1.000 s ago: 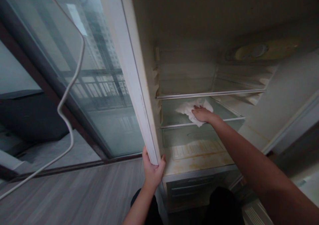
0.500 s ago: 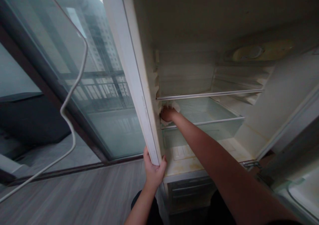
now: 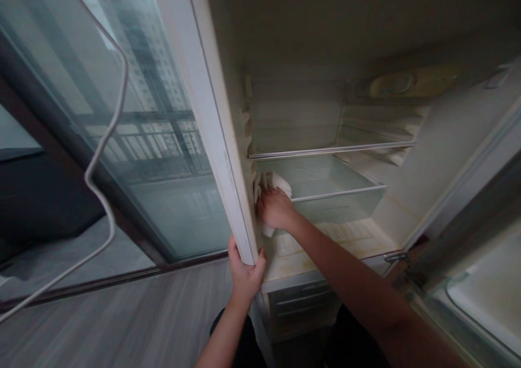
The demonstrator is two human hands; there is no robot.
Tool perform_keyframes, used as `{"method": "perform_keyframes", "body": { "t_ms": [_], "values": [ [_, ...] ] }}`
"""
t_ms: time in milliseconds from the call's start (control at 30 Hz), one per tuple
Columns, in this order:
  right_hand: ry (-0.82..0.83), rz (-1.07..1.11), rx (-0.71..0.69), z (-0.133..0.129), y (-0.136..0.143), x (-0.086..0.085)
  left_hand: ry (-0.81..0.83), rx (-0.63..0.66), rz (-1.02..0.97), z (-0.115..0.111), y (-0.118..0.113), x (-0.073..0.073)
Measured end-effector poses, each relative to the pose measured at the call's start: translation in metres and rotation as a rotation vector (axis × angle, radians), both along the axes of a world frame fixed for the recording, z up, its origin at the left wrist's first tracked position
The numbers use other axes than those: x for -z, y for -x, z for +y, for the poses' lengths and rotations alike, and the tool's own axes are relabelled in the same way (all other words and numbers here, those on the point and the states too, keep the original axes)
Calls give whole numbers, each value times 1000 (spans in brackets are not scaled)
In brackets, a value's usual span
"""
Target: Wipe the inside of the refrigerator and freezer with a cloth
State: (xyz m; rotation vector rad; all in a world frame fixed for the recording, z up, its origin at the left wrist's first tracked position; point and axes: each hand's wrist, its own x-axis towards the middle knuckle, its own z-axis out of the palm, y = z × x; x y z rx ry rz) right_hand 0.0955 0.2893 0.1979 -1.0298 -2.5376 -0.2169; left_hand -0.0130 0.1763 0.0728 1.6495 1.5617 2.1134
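Note:
An open fridge [image 3: 228, 140] with stained inner walls fills the right half of the view. My right hand [image 3: 274, 208] presses a white cloth [image 3: 280, 184] against the inner left wall, by the front left corner of the lower glass shelf [image 3: 321, 175]. Its fingers are partly hidden in the cloth. My left hand [image 3: 245, 273] grips the fridge's left front edge near the bottom of the compartment, thumb on the inner side and fingers on the outer side.
Another glass shelf [image 3: 301, 153] sits above. The open door [image 3: 488, 303] is at the lower right. A white cable [image 3: 91, 172] hangs at left before a sliding glass door [image 3: 175, 210]. A dark covered object [image 3: 44, 194] stands at far left.
My right hand has come forward and down with the cloth, from on the lower shelf to its front left corner. My left hand keeps its grip. The view has shifted slightly.

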Motion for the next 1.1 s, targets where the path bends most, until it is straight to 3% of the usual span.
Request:
{"method": "perform_keyframes", "body": {
  "t_ms": [100, 233, 367, 700, 867, 1100],
  "values": [
    [32, 272, -54, -23, -1, 26, -11, -12, 31, 1, 1, -1],
    [210, 617, -183, -49, 3, 69, -32, -30, 44, 4, 4, 5],
    [389, 663, -216, -68, 2, 99, -44, -39, 57, 4, 5, 8],
    [127, 404, -219, -68, -13, 114, 3, -11, 0, 0, 2, -2],
    [191, 335, -162, -73, -21, 130, 10, -8, -8, -2, 0, -8],
    [150, 165, -82, -85, -21, 135, -5, -30, -7, 1, 2, -4]
  ]
}}
